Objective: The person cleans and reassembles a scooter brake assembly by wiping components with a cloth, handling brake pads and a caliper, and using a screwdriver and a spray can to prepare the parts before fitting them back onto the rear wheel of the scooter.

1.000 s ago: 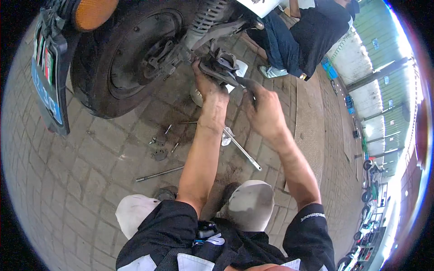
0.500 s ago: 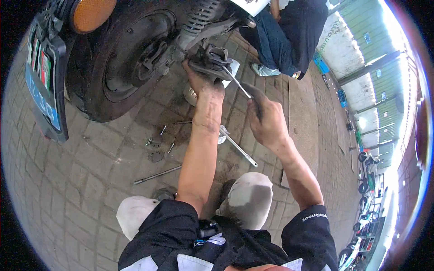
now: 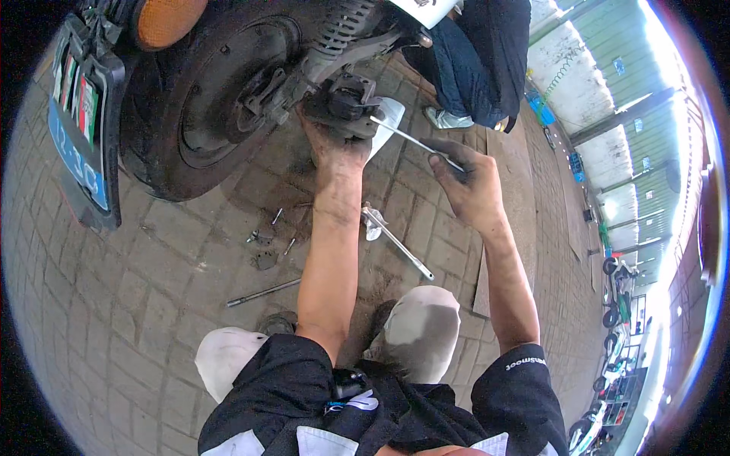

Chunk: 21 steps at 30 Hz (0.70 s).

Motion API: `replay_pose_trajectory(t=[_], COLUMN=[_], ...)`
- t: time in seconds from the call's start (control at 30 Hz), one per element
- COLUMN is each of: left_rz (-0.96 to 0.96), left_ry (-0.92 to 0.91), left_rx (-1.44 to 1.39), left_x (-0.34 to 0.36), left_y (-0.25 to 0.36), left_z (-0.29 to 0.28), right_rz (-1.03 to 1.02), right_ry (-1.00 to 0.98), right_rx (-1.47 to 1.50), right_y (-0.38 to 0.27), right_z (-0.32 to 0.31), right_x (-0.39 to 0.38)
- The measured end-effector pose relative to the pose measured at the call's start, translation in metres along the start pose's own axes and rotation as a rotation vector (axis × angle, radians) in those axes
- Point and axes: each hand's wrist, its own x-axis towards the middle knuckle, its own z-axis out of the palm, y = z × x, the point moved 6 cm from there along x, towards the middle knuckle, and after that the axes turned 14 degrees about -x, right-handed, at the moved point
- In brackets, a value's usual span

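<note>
Away from a green wall (image 3: 633, 82), above paving (image 3: 167, 258), the left hand (image 3: 336, 146) grips metalwork (image 3: 344, 102), the right hand (image 3: 473, 182) a rod (image 3: 414, 140).

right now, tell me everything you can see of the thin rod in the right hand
The thin rod is slim, straight and silvery, apparently metal. The right hand grips it between thumb and fingers, hiding part of its length; whether it has a handle cannot be told. It slants up and leftward in the picture, its far tip at the dark grimy part; whether they touch is unclear.
</note>
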Motion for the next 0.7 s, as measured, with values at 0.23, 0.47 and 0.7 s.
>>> replay_pose_trajectory(t=[0.23,0.47,0.7], left_rz=[-0.112,-0.241,-0.213], left_ry=[-0.176,-0.262,-0.214], left_rx=[0.129,-0.123,-0.165], left_x=[0.010,0.003,-0.008], left_y=[0.007,0.003,0.000], left_z=[-0.010,-0.004,0.000], right_rz=[-0.072,-0.112,-0.258], right_ry=[-0.003,-0.024,0.014], right_rx=[-0.099,-0.186,-0.258], right_y=[-0.013,-0.016,-0.021], right_z=[0.001,0.007,0.014], right_x=[0.004,0.004,-0.005])
